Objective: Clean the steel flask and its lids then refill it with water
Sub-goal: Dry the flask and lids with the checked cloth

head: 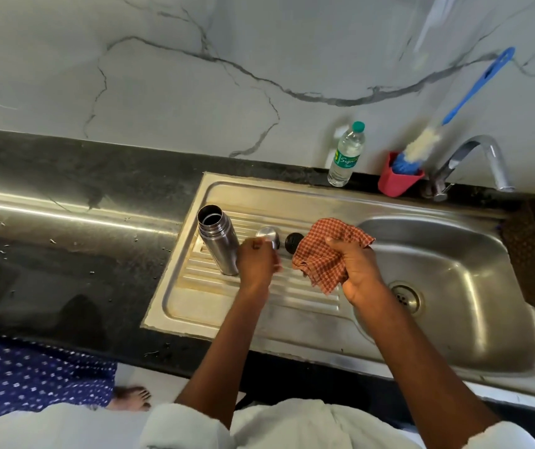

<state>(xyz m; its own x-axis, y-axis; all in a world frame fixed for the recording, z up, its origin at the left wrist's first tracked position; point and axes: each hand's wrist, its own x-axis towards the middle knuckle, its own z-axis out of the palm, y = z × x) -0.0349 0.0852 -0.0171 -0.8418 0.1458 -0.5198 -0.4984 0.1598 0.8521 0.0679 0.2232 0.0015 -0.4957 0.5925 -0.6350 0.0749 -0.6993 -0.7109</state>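
Observation:
The steel flask (217, 239) stands upright and uncapped on the ribbed drainboard (194, 286) of the steel sink. Just right of it, my left hand (256, 262) closes its fingers around the steel cup lid (268, 235), which rests on the drainboard. The black inner lid (293, 242) lies a little further right, partly behind a red checked cloth (327, 254). My right hand (355, 268) grips that cloth above the edge between drainboard and basin.
The sink basin (454, 280) with its drain lies to the right, the tap (483, 160) behind it. A plastic water bottle (346, 155) and a red holder (397, 179) with a blue bottle brush stand at the wall. Black counter stretches left. Another person's foot shows below.

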